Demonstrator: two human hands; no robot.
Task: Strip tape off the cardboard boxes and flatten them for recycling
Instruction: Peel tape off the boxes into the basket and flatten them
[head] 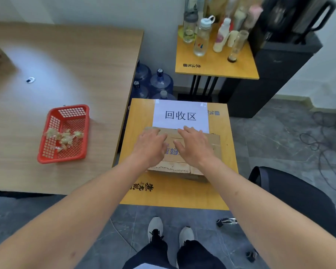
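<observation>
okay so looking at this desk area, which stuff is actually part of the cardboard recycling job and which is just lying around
Part of the job: flattened cardboard under the left hand and right hand; paper sign on the yellow table; red basket holding wads of stripped tape.

Just lying about: drink bottles; blue water jugs; black office chair; cables on the floor.

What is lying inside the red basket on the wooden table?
The red basket holds crumpled pieces of stripped tape. The basket's mesh floor shows around them; anything beneath the tape is hidden.

An office break corner
Blue water jugs [160, 82] stand on the floor, drinking bottles [202, 38] crowd a side surface [217, 68], beside a swivel chair [299, 193]
</observation>
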